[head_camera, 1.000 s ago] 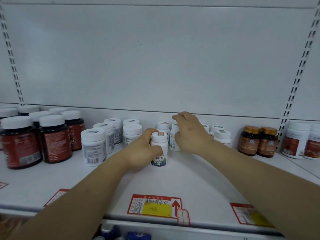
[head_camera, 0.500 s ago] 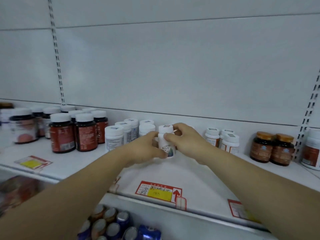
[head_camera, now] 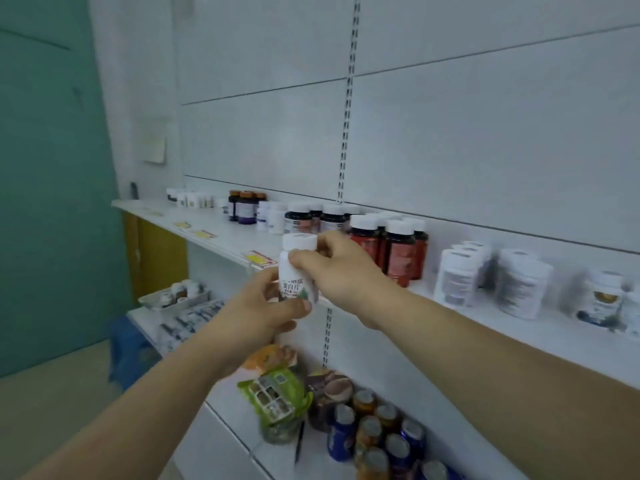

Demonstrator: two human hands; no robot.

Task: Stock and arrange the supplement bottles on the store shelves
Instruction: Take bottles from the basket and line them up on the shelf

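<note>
White supplement bottle (head_camera: 291, 286) is held upright in mid-air, off the upper shelf (head_camera: 519, 329) and just in front of its front edge, gripped by both of a person's bare hands. The left hand (head_camera: 265, 308) wraps the lower half of the body from below, on the side away from that shelf, with the thumb lying across the foot of the label. The right hand (head_camera: 343, 271) pinches the shoulder just under the white cap, thumb in front and fingers curled behind, and sits on the shelf side of the bottle. The bottle's long axis runs vertically, cap up, with the label turned toward the camera. A return to the shelf would likely mean a short carry up and over its edge, toward the red-labelled bottles (head_camera: 398, 259) standing on it. The right hand is the nearer of the two to that row. The printed characters "蛋白片" can be read on the label; the smaller lines around them are too blurred to make out. On the same shelf stand dark bottles with white lids (head_camera: 304, 220) and white jars (head_camera: 457, 280), their labels unreadable. A red-and-yellow price tag (head_camera: 258, 258) clips to the shelf's front edge, its figures illegible. Below the shelf lie drink cans (head_camera: 375, 433) and a green packet (head_camera: 277, 396).
</note>
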